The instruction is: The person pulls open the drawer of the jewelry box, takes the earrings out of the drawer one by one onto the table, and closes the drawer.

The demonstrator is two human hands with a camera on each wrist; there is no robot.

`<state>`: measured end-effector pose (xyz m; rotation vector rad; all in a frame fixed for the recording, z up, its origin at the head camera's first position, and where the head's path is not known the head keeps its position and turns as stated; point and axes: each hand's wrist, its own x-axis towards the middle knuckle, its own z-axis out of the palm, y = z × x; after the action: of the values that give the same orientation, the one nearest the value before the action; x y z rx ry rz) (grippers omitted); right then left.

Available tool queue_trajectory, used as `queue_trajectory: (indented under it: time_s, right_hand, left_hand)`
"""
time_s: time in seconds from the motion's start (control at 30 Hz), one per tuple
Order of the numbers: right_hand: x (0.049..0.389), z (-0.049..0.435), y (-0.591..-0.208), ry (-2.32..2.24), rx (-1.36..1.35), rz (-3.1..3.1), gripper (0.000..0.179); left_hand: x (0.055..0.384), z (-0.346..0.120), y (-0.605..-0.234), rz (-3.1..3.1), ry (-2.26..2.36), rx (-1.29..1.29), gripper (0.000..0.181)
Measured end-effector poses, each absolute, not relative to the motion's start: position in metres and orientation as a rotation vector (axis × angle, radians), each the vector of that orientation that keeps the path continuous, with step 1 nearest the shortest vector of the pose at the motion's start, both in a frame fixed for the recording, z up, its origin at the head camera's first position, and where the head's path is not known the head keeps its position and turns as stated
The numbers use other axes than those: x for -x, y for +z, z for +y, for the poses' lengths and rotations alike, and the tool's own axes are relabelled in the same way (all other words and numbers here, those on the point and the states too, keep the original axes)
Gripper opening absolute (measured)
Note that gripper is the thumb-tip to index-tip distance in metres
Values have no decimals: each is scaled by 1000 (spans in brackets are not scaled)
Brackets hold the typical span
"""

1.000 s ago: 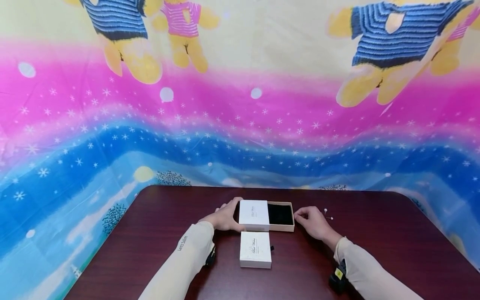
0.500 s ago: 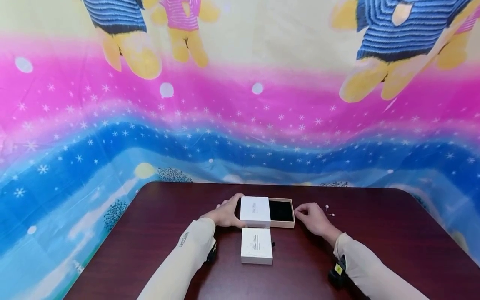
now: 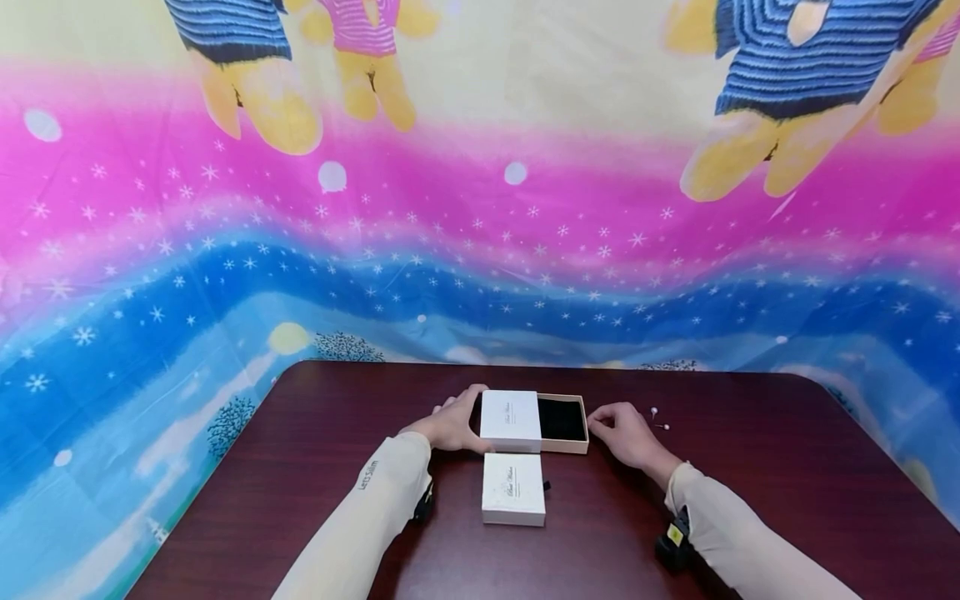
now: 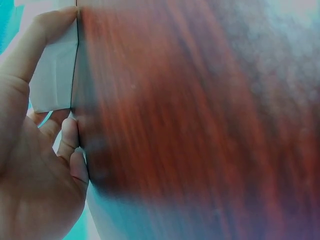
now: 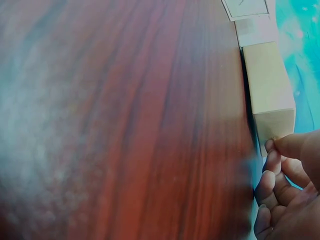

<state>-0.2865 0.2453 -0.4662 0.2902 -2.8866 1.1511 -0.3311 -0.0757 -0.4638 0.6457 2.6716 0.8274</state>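
A white slide-out gift box (image 3: 510, 419) with printed lettering lies on the table, its drawer (image 3: 573, 447) pulled partway out to the right and showing a black lining (image 3: 562, 419). My left hand (image 3: 450, 423) grips the box's white sleeve from the left, thumb at the near side and fingers at the far side. At the drawer's right end, the thumb and forefinger of my right hand (image 3: 628, 435) are pinched together. In the right wrist view they meet against the drawer's end wall (image 5: 275, 125); any pull tab between them is hidden.
A second white box (image 3: 513, 489), closed, with a small black tab (image 3: 547, 485) on its right, lies just in front of the first. Two small white-headed pieces (image 3: 660, 418) lie beyond the right hand. A patterned cloth (image 3: 480, 208) hangs behind the table (image 3: 337, 400).
The whole head view has shifted slightly, with the table now higher in it. Both hands keep their hold, and the drawer stays about as far out as before.
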Motion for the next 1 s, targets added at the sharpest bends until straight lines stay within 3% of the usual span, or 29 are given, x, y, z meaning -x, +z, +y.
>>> queue_trajectory:
  time_s: [1.0]
  right_hand:
    - [290,233,-465,1173,-307,-2881,17]
  left_hand:
    - [330,-76,-463,2678,834,-638,107]
